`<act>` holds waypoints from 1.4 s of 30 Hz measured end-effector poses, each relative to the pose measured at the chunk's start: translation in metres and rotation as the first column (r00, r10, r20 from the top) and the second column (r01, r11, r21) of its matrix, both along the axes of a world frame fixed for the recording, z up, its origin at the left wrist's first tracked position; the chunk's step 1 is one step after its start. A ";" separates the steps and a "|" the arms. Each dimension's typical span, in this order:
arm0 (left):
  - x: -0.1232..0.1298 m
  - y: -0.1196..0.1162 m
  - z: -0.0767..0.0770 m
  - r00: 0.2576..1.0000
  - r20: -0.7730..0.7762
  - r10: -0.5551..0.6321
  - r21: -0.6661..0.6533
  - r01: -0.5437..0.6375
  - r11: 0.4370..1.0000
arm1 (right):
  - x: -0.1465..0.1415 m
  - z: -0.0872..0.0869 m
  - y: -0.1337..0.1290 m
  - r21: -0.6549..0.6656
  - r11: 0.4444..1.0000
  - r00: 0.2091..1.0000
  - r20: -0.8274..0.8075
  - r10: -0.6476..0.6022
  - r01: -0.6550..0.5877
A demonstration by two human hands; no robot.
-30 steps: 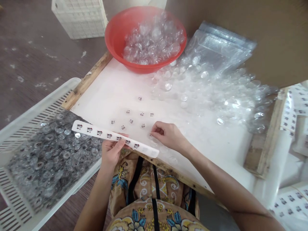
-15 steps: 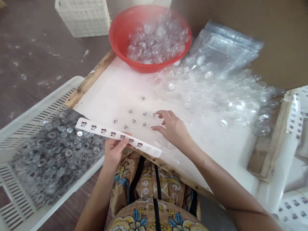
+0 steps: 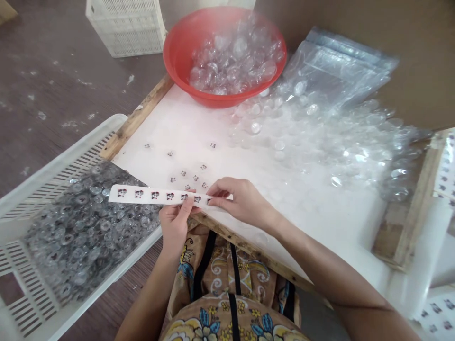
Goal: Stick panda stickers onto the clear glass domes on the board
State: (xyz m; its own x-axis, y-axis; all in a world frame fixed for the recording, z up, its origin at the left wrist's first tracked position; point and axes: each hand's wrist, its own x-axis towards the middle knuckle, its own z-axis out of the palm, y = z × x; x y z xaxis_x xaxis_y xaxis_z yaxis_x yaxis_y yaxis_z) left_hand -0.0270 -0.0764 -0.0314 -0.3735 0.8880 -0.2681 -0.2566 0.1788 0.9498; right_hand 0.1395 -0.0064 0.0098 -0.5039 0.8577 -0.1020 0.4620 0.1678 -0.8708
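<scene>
A white strip of panda stickers (image 3: 128, 194) lies slantwise over the table's near edge. My left hand (image 3: 176, 220) is closed on its middle, thumb on top and fingers beneath. My right hand (image 3: 241, 201) pinches at the strip's right end, thumb and forefinger on a panda sticker there; part of the sticker is hidden by the fingers. Just beyond the strip, several clear round pieces with panda stickers (image 3: 183, 174) lie on the white tabletop (image 3: 320, 232). Many clear domed pieces without pictures (image 3: 256, 128) are spread farther right.
At the back stands a red basin (image 3: 174, 57) heaped with clear pieces, beside plastic bags (image 3: 341, 66). A white crate (image 3: 85, 135) full of pieces sits at the left, below a wooden table rail (image 3: 138, 116). More sticker sheets (image 3: 437, 308) lie at the right.
My right hand has moved left and down from the pieces on the table to the strip's end. The strip has turned more level. Some stickered pieces now lie farther left.
</scene>
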 end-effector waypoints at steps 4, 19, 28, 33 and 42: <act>0.005 0.000 0.003 0.997 -0.080 -0.016 0.015 0.018 1.000 | -0.003 -0.001 -0.027 0.224 0.971 0.992 0.079 -0.101 0.081; -0.004 0.004 -0.003 0.997 0.076 -0.017 0.006 0.017 1.000 | 0.091 -0.021 0.020 0.015 0.914 0.887 0.236 -0.397 0.405; -0.004 0.004 -0.004 0.998 0.053 -0.024 -0.005 0.024 1.000 | 0.072 -0.028 0.019 0.157 0.941 0.857 0.388 -0.339 0.301; -0.004 0.004 -0.002 0.998 0.050 -0.033 -0.007 0.033 0.999 | 0.048 -0.032 0.031 0.249 0.936 0.853 0.402 -0.332 0.247; -0.002 0.002 0.001 0.996 -0.060 -0.063 -0.023 0.062 0.998 | 0.008 -0.006 0.008 0.238 0.967 0.981 0.145 -0.125 0.088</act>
State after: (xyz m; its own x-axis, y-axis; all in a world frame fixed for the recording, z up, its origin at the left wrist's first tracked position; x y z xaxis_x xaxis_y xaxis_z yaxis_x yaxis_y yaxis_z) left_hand -0.0292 -0.0747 -0.0300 -0.3340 0.9043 -0.2657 -0.1859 0.2132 0.9592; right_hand 0.1477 0.0017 0.0036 -0.4012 0.9154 0.0328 0.6167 0.2965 -0.7292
